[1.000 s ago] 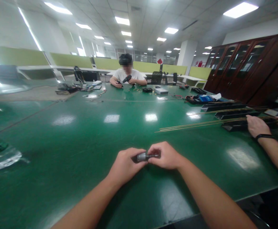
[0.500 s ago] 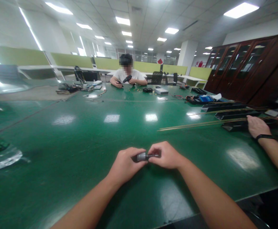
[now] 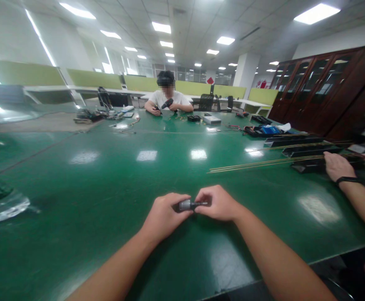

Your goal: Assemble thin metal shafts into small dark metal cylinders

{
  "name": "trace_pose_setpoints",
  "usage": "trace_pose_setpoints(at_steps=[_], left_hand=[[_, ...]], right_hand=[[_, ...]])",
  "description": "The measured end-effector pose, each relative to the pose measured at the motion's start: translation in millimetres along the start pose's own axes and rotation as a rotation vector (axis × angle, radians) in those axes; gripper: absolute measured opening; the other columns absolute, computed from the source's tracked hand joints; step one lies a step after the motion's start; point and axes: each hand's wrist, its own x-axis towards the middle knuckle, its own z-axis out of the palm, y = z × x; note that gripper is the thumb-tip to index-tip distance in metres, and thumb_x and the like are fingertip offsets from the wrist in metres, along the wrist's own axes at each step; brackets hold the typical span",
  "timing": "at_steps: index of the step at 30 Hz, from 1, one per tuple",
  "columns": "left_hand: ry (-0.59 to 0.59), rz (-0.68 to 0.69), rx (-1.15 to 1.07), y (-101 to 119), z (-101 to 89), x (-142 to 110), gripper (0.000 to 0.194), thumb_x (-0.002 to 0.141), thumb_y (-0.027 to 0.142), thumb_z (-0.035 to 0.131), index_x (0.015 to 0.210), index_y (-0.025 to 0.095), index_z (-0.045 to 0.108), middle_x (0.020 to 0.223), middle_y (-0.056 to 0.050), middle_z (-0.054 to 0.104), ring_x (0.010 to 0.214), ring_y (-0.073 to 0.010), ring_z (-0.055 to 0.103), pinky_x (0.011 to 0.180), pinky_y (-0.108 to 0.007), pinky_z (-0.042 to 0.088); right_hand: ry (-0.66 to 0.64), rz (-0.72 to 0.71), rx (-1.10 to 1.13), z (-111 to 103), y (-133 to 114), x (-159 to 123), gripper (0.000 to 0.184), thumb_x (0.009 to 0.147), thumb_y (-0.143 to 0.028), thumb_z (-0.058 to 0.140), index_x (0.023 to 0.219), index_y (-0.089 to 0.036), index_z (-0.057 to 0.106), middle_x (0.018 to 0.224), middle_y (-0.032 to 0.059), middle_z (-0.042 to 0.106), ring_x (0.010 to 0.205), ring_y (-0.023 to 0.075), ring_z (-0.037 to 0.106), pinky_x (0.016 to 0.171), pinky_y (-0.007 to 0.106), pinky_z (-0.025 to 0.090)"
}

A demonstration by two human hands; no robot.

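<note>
My left hand (image 3: pixel 166 215) is closed around a small grey metal cylinder (image 3: pixel 185 205), thumb above and fingers below. A thin dark shaft (image 3: pixel 200 204) with a ridged look sticks out of its right end. The fingertips of my right hand (image 3: pixel 216 204) pinch at this shaft, close beside the cylinder. The piece lies level between both hands, low over the green table (image 3: pixel 113 234). My left palm hides the cylinder's left end, so its exact kind does not show.
At right, a co-worker's hand (image 3: pixel 339 167) rests by long thin brass-coloured rods (image 3: pixel 248 166) and black channels (image 3: pixel 309 167). Across the table a person (image 3: pixel 168 100) holds a dark tool. A clear bottle (image 3: pixel 5 202) lies at left; a black tray (image 3: pixel 268 130) sits far right.
My hands stay in nearly the same place. The right fingers have shifted very slightly on the shaft.
</note>
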Motion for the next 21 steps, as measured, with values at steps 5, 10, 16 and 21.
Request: trace_pose_setpoints(at_steps=[5,10,16,21], left_hand=[[0.006,-0.004,-0.001,-0.2,-1.0,0.9,0.025,0.076,0.03,0.075,0.1,0.026,0.073,0.095,-0.001,0.073,0.085,-0.0188,0.068,0.08,-0.028,0.052],[0.016,-0.018,-0.007,0.3,-1.8,2.9,0.025,0.075,0.029,0.076,0.1,0.026,0.074,0.094,-0.001,0.073,0.085,-0.019,0.068,0.079,-0.028,0.052],[0.024,-0.028,0.001,-3.0,-2.7,3.0,0.027,0.074,0.028,0.077,0.101,0.026,0.073,0.096,-0.001,0.073,0.086,-0.0189,0.068,0.079,-0.028,0.053],[0.036,-0.025,0.003,-5.6,-1.9,3.1,0.029,0.073,0.028,0.077,0.102,0.026,0.073,0.097,-0.001,0.073,0.087,-0.0197,0.068,0.082,-0.03,0.053]], right_hand=[[0.01,0.032,0.001,-0.9,0.6,0.7,0.012,0.071,-0.023,0.075,0.079,-0.015,0.071,0.072,0.0024,0.07,0.062,0.0132,0.06,0.058,0.022,0.044],[0.027,0.035,-0.03,-2.6,1.6,0.6,0.011,0.071,-0.023,0.075,0.079,-0.016,0.071,0.068,0.0012,0.068,0.059,0.0124,0.058,0.055,0.022,0.042],[0.048,0.042,-0.046,-4.4,3.5,0.7,0.01,0.072,-0.022,0.074,0.079,-0.015,0.071,0.067,0.0008,0.067,0.059,0.0119,0.057,0.055,0.021,0.042],[0.048,0.048,-0.035,-6.0,5.0,0.8,0.01,0.071,-0.021,0.074,0.078,-0.015,0.071,0.066,0.0009,0.066,0.058,0.0116,0.057,0.054,0.021,0.042]])
